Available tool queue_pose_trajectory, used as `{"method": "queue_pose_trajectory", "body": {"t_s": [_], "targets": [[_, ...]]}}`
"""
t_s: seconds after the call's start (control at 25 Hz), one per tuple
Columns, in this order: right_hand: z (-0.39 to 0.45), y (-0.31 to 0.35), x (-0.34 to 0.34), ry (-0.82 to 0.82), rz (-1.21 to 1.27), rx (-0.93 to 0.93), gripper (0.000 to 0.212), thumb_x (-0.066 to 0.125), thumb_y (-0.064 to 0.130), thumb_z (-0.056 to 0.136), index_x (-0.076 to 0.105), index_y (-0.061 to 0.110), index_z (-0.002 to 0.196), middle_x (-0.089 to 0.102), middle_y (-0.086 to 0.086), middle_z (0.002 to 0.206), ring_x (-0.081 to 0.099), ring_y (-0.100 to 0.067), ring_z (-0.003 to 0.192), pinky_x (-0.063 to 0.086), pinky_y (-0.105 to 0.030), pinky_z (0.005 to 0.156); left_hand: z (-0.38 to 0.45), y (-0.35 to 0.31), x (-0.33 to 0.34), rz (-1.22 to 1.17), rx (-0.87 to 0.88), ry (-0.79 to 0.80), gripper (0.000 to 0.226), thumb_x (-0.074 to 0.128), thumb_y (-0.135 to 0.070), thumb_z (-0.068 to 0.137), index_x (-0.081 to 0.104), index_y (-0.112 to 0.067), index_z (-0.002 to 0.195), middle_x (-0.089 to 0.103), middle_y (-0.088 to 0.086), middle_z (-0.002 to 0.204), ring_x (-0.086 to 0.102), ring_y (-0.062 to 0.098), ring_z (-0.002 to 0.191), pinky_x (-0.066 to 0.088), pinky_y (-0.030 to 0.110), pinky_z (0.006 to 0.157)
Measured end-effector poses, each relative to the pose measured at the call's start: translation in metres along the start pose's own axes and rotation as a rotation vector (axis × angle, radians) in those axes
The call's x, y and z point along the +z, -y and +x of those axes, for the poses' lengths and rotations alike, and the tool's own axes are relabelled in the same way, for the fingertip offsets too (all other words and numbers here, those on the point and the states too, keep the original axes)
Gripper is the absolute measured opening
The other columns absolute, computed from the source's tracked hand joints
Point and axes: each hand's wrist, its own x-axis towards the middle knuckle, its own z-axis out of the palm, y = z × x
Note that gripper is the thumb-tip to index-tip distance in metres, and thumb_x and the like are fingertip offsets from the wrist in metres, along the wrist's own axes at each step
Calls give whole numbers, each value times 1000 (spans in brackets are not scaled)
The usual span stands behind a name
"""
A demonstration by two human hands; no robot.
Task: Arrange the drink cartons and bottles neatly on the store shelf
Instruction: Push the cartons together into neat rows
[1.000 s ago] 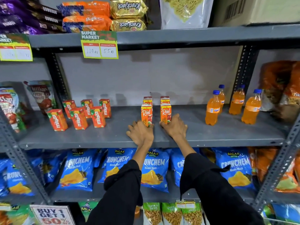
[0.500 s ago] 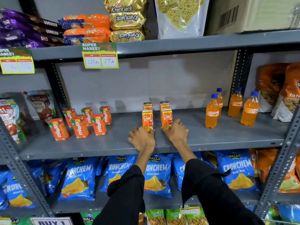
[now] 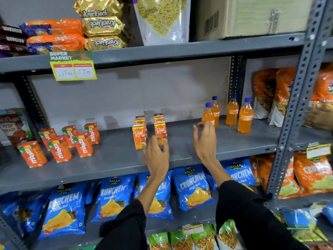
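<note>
Drink cartons and bottles stand on the grey metal middle shelf, in 3 groups. Largest in count is the loose cluster of 6 small red-orange Maaza cartons at the left, uneven and turned at different angles. At the right stand 4 clear plastic bottles of orange drink with blue caps, in a ragged staggered line. In the middle are 4 small orange Real juice cartons, 2 by 2, squared up and looking finished.

The step in hand reads as a shift from the Real cartons toward the bottles. The left hand hangs just in front of the right-hand Real carton, fingers loosely curled and holding nothing. The right hand is raised near the nearest bottle, fingers apart and empty. The next move likely calls for closing on that bottle and lining the 4 up evenly.
</note>
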Motion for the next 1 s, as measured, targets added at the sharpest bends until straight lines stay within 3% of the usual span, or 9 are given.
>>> {"method": "queue_pose_trajectory", "body": {"t_s": [0.16,0.28,0.36,0.48,0.56,0.68,0.76,1.0], "targets": [[42,-62,-42,-166,-167,113,26,53,27,94,49,9,112,55,-13,113,52,-27,103,47,-39,88,-5,-68,63,-219,-23,189,20,72,-24,89,58,-20,103,65,-3,82,61,16,75,52,39,72],[67,-108,-63,-88,-274,324,57,66,28,88,41,1,130,47,-22,130,47,-39,119,44,-48,99,-8,-93,109,-263,-192,345,53,79,-23,84,53,-13,129,66,9,117,64,24,106,52,45,95],[81,-132,-70,17,-272,419,74,74,29,83,35,-1,138,42,-27,138,42,-44,127,42,-53,104,-8,-98,130,-238,-279,424,85,83,-22,81,35,-9,149,48,15,149,46,30,138,39,46,114],[97,-158,-70,160,-195,519,94,78,29,81,21,-5,147,31,-30,148,31,-47,139,31,-55,113,4,-97,150,-235,-379,500,105,83,-23,81,13,-7,158,26,15,164,26,31,151,28,48,122],[105,-171,-68,243,-137,585,94,76,27,83,17,-3,149,29,-28,150,28,-47,141,28,-55,116,15,-98,158,-261,-449,537,101,82,-20,83,15,-6,158,36,17,160,37,33,147,35,49,119],[112,-183,-65,279,-92,596,72,72,19,86,29,0,141,45,-24,142,43,-44,135,36,-57,112,22,-100,167,-311,-450,545,70,80,-12,84,44,-4,143,59,17,141,58,33,129,47,47,109],[114,-186,-65,277,-64,594,64,71,16,86,33,0,136,50,-24,139,48,-43,131,40,-55,110,21,-103,173,-321,-418,542,55,81,-10,83,56,-5,131,64,16,133,62,31,122,50,46,105],[115,-188,-68,278,-39,565,57,71,13,86,37,0,129,54,-23,133,53,-41,126,44,-47,103,10,-123,199,-352,-378,568,54,81,-11,83,58,-5,131,66,16,132,64,29,119,50,44,107]]}}
